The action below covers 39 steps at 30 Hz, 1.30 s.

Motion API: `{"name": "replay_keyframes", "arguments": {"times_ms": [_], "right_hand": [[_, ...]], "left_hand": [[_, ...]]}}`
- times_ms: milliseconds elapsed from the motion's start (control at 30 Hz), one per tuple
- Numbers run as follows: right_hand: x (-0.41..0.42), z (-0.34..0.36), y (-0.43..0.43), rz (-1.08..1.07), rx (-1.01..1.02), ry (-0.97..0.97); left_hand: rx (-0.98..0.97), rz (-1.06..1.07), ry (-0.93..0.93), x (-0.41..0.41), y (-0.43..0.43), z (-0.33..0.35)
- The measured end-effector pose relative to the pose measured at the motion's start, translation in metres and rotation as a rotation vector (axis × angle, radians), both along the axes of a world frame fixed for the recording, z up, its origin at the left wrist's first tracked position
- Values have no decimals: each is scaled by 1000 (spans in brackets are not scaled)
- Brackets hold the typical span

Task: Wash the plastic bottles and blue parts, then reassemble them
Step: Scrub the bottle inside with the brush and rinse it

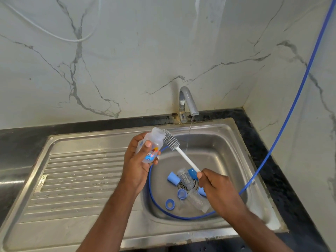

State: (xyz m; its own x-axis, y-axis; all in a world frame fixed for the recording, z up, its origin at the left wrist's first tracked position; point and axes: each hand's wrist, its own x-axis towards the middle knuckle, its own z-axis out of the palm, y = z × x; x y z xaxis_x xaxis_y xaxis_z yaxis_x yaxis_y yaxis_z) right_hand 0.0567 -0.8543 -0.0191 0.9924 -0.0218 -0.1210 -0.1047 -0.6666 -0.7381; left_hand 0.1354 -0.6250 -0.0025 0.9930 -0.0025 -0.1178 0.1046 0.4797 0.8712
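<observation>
So there are three plastic bottles in all. One bottle point(151, 145) is up in the left hand point(136, 160), with fingers and thumb wrapped round its body, a cartoon print facing the camera and its open mouth tilted up and away over the sink point(227, 142). The right hand point(216, 188) has its fingers closed round the end of a single bottle brush point(181, 155). It has a white handle, and the grey bristle head sits right against the outside of the bottle's neck; I can't tell if it's actually touching. The other two are down in the basin: one clear bottle point(185, 177) lies over the drain and a second clear bottle point(198, 200) lies just in front of it. I count five blue parts around them: a tall cap point(173, 178), a darker cap point(192, 173), a small cup-shaped piece point(181, 194), a ring point(170, 204), and one piece point(202, 191) half hidden by the right hand. There's one tap point(187, 100) with a thin stream of water point(190, 131) falling into the basin. One blue hose point(291, 110) comes down the right wall and loops round the basin floor. A ribbed draining board point(81, 179) is on the left, and there's a dark worktop point(272, 170) around the sink.
</observation>
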Motion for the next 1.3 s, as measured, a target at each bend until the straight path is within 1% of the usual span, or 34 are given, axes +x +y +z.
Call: {"name": "replay_keyframes", "arguments": {"times_ms": [67, 100, 167, 233, 367, 467, 633, 733, 833, 1000, 1100, 1200, 1300], "right_hand": [[6, -2, -8, -3, -10, -25], [11, -3, -11, 2, -25, -38], [22, -4, -16, 32, -47, -80], [31, -4, -21, 74, -60, -121], [46, -1, -25, 140, -87, -169], [51, -1, -27, 191, -69, -191], [54, -3, -60, 267, -153, -241], [57, -4, -60, 325, -139, -258], [60, -8, -52, 343, -98, -253], [56, -4, -44, 403, 44, -245], [50, -7, -55, 367, 76, -247], [43, -10, -66, 359, 65, -221], [45, -7, -56, 355, 36, -228]], "left_hand": [[-53, -72, 8, -4, -3, -4], [-111, -111, 28, -7, -5, -5], [-252, -181, 115, -11, -7, -7], [-342, -233, 212, -14, -8, -6], [-393, -285, 290, -14, -5, -4], [-414, -424, 344, -13, -2, 1], [-480, -595, 432, -14, 11, 4], [-486, -681, 478, -16, 12, -1], [-523, -718, 533, -20, 8, -1], [-425, -834, 578, -30, -6, -1], [-406, -873, 575, -28, -5, 1], [-406, -889, 584, -30, 0, 3], [-371, -830, 616, -27, 3, 1]]}}
